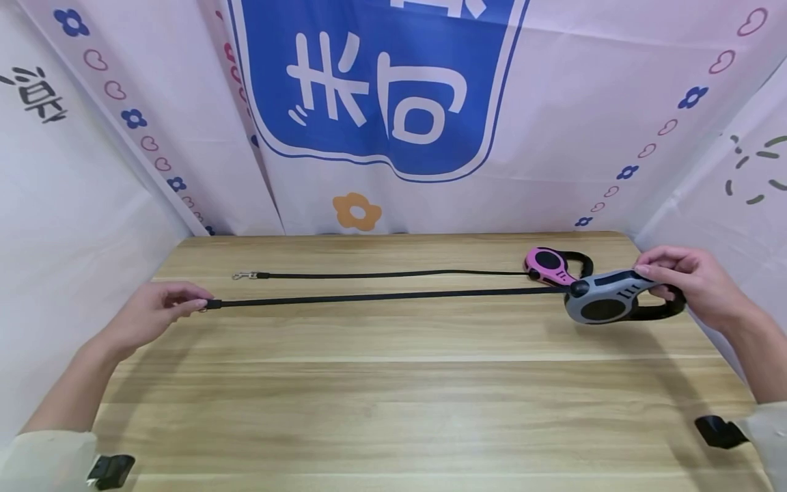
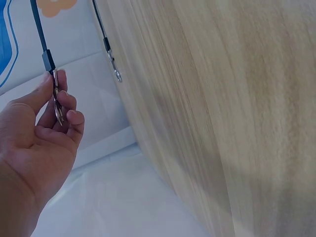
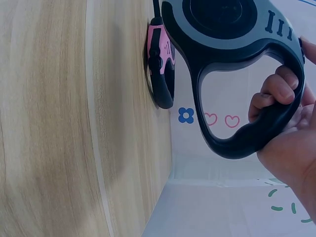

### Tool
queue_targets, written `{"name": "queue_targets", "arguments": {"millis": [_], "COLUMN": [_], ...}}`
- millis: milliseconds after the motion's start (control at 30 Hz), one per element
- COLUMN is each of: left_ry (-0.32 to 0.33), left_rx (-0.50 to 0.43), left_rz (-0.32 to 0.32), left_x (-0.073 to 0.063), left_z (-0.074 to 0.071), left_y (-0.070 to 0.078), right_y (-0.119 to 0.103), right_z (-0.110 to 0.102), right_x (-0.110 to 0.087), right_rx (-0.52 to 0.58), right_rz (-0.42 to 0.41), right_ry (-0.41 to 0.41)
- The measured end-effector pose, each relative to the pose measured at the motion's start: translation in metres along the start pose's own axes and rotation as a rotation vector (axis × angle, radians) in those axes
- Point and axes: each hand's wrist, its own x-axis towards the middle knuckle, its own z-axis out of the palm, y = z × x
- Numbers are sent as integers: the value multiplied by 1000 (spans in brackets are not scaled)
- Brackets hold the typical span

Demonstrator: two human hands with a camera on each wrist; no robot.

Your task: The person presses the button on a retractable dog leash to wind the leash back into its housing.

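Observation:
My right hand (image 1: 695, 277) grips the black handle of a grey retractable dog leash (image 1: 605, 297), its fingers passing through the handle loop in the right wrist view. From its casing a black cord (image 1: 381, 296) runs out straight and taut to the left. At the cord's far end my left hand (image 1: 156, 311) pinches the metal clip (image 2: 58, 106) between thumb and fingers. The grey leash is held above the table, casting a shadow. Behind it lies a pink retractable leash (image 1: 547, 265), partly covered by the grey casing, with its own cord (image 1: 381, 275) stretched leftward to a silver clip (image 1: 244, 275).
A wooden table (image 1: 393, 410) spans the view, bounded at the back by a printed cloth backdrop (image 1: 584, 102) with a blue sign. White cloth walls (image 1: 74, 205) stand on both sides. Black devices (image 1: 111, 471) sit on both wrists.

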Motion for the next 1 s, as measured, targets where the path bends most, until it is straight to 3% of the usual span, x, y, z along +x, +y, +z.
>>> {"name": "queue_targets", "arguments": {"millis": [433,733,1000], "left_ry": [-7,-2,3], "left_rx": [0,-23,-18], "left_rz": [5,20,2], "left_x": [3,4,5], "left_z": [2,3,3], "left_y": [2,-1,1], "right_y": [2,5,7], "right_z": [3,3,4], "right_x": [0,-1,-1], "right_rx": [-3,60,54], "right_rz": [2,-4,5], "right_ry": [52,73,105]}}
